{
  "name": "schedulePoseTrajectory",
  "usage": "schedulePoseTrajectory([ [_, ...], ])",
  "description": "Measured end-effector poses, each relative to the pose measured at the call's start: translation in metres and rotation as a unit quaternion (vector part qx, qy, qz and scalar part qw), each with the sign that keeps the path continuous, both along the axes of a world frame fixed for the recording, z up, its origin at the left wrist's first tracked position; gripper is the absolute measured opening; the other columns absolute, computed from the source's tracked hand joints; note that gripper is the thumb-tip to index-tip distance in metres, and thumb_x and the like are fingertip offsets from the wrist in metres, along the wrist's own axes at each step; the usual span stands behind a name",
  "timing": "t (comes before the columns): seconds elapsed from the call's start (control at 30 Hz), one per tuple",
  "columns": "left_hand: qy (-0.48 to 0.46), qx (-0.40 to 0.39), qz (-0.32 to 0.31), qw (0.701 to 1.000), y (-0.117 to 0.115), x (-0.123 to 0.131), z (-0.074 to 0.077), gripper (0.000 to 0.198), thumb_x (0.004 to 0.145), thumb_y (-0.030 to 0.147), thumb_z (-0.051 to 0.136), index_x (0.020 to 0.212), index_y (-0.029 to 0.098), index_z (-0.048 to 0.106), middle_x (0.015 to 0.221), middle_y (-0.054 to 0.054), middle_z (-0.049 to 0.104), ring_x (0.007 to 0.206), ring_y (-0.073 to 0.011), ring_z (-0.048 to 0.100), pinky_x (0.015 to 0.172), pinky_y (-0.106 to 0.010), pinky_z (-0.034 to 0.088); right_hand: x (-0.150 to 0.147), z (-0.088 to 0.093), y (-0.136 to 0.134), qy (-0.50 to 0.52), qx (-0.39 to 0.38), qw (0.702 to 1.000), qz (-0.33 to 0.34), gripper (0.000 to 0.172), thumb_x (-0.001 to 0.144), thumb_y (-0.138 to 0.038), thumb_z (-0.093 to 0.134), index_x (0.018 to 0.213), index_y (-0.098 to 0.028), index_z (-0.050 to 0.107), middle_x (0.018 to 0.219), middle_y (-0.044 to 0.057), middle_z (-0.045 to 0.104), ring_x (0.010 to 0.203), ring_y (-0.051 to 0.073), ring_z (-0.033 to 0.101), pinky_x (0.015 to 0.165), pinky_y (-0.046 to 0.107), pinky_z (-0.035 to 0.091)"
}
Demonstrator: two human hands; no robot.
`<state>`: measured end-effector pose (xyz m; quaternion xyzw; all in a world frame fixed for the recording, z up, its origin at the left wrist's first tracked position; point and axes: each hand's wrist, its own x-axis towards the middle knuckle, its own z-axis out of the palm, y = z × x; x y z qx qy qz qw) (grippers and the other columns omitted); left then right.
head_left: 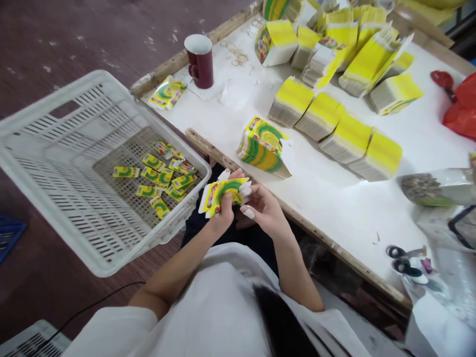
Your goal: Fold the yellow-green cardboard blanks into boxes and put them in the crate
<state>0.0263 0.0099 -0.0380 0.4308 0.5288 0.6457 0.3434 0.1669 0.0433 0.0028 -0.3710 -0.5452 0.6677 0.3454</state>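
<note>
My left hand (225,210) grips a small yellow-and-green cardboard box (219,194), its thumb across the printed face. White end flaps stick out at both ends of the box. At its right end, my right hand (263,210) has curled fingers on the flaps, with the thumb bent below them. Just beyond my hands, a leaning stack of flat printed cartons (262,146) lies at the table's near edge. Several similar small boxes (163,177) lie scattered on the bottom of a white plastic basket (106,265) to my left.
A wooden-edged white table (327,213) bears rows of yellow carton bundles (334,126), with more heaped behind. A maroon mug (201,64), rubber bands (238,57) and a clear packet (168,93) are at the far left. Scissors (405,260) and a red bag (463,109) lie right.
</note>
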Motion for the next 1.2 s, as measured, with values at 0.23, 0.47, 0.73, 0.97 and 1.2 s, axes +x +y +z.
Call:
schedulePoseTrajectory([
  [0.23,-0.179,-0.037,-0.025,0.983,0.004,0.01,0.017,0.047,0.087,0.069,0.058,0.098,0.025,0.071,0.093,-0.008,0.075,0.101,-0.0279,0.072,0.085,-0.041,0.06,0.004,0.008,-0.005,-0.025,0.021,0.999,0.027,0.048,0.075,-0.046,0.085,0.104,-0.025,0.052,0.094,0.001,0.063,0.084,0.016,0.059,0.075,0.029,0.049],
  [0.47,-0.361,-0.031,0.042,0.931,0.013,0.02,0.038,0.054,0.076,0.075,0.066,0.073,0.022,0.055,0.065,0.003,0.049,0.059,-0.0123,0.054,0.062,-0.027,0.054,-0.016,-0.003,-0.032,0.012,-0.008,1.0,-0.003,0.068,0.07,-0.043,0.089,0.117,-0.028,0.043,0.094,-0.001,0.058,0.079,0.015,0.058,0.069,0.027,0.05],
  [0.73,-0.247,-0.018,-0.024,0.969,0.0,0.002,0.018,0.07,0.05,0.069,0.089,0.097,0.022,0.063,0.088,0.0,0.065,0.075,-0.0134,0.062,0.069,-0.024,0.052,0.0,0.004,-0.017,-0.066,0.107,0.991,-0.036,0.036,0.085,-0.035,0.074,0.115,-0.025,0.058,0.092,0.0,0.064,0.073,0.014,0.056,0.068,0.027,0.048],
  [0.97,-0.228,-0.064,0.044,0.971,0.002,-0.003,0.018,0.033,0.071,0.042,0.088,0.086,0.02,0.068,0.078,0.002,0.073,0.068,-0.0121,0.067,0.069,-0.024,0.056,-0.001,0.008,-0.022,-0.15,0.161,0.975,-0.016,0.014,0.096,-0.022,0.053,0.105,-0.022,0.063,0.091,0.002,0.072,0.077,0.016,0.066,0.07,0.028,0.053],
  [1.2,-0.297,-0.101,-0.085,0.946,0.007,-0.051,0.043,0.076,0.077,0.084,0.056,0.115,0.02,0.07,0.118,-0.013,0.076,0.113,-0.0305,0.071,0.099,-0.046,0.054,0.034,0.025,-0.002,-0.202,0.373,0.903,-0.067,0.023,0.093,-0.012,0.056,0.101,-0.028,0.071,0.095,0.003,0.073,0.089,0.021,0.065,0.082,0.036,0.054],
])
